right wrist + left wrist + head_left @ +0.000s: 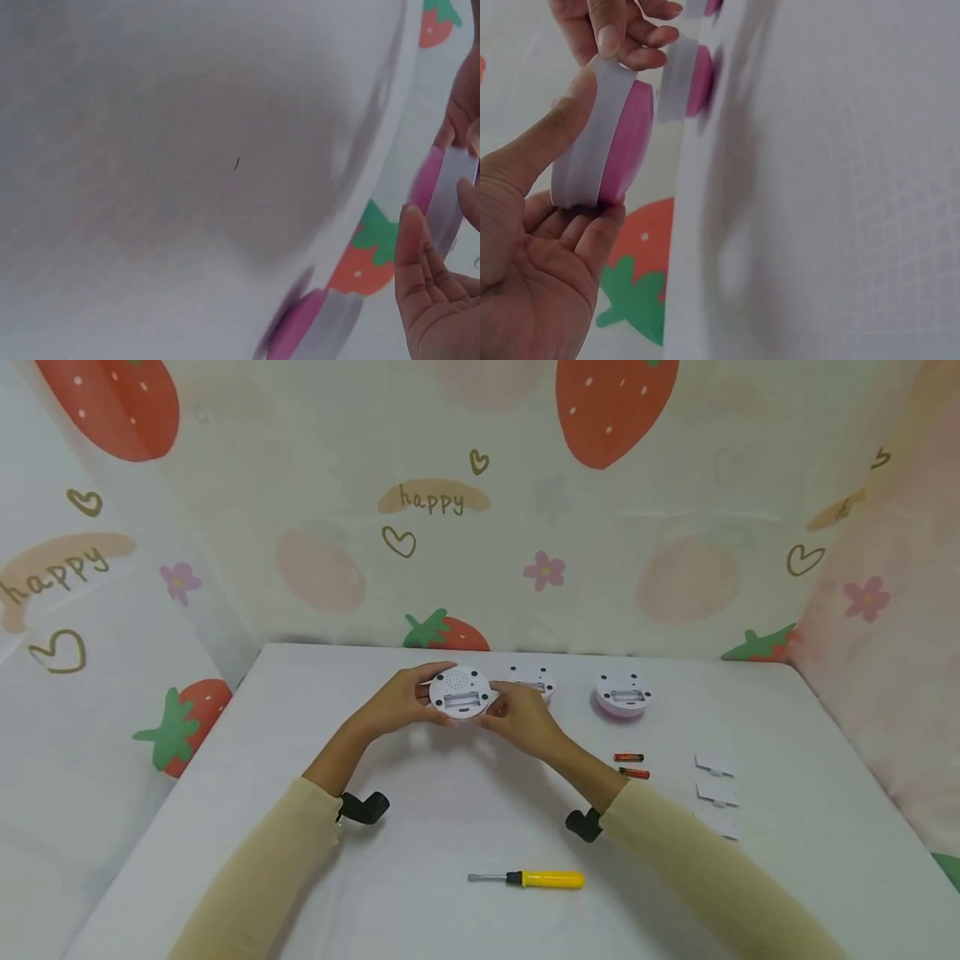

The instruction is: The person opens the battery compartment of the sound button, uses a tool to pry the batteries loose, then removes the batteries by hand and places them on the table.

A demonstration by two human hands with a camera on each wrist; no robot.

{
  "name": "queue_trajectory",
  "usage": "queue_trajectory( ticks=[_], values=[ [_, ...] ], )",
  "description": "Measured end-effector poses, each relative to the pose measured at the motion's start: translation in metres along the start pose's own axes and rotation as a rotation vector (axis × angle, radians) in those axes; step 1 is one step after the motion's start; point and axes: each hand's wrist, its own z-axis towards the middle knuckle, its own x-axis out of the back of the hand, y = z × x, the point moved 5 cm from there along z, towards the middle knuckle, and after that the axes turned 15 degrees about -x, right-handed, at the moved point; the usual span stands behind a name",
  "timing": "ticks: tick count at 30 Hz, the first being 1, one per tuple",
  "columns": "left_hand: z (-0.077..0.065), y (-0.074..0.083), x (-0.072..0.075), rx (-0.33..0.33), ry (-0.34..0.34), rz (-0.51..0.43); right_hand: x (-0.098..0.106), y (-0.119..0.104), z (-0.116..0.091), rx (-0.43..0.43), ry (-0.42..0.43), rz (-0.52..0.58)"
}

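Observation:
A round white device with a pink underside is raised off the table. Its face shows an uncovered battery compartment, small dark feet and a patch of speaker holes. My left hand grips its left rim, thumb on the white side and fingers under the pink side, as the left wrist view shows. Opposite, my right hand holds the right rim between thumb and fingers. Behind my right hand stands a second such device, partly hidden. A third device sits farther right, its battery compartment also uncovered.
Two red batteries lie beyond my right forearm. Several small white covers form a column to their right, the nearest partly hidden by the sleeve. A yellow-handled screwdriver lies toward the front. Strawberry-print cloth backs the table.

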Motion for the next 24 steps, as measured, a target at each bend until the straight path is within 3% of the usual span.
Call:
queue_trajectory(
  ticks=[7, 15, 24],
  values=[
    [0.003, -0.020, 0.012, 0.052, 0.026, -0.077, -0.016, -0.001, 0.017, -0.060, -0.011, 0.055],
    [-0.001, -0.040, 0.014, 0.083, -0.010, -0.002, -0.038, 0.008, 0.030, -0.138, -0.055, 0.102],
    [-0.003, -0.047, 0.018, 0.117, -0.037, 0.015, -0.046, 0.006, 0.034, -0.121, -0.079, 0.084]
  ],
)
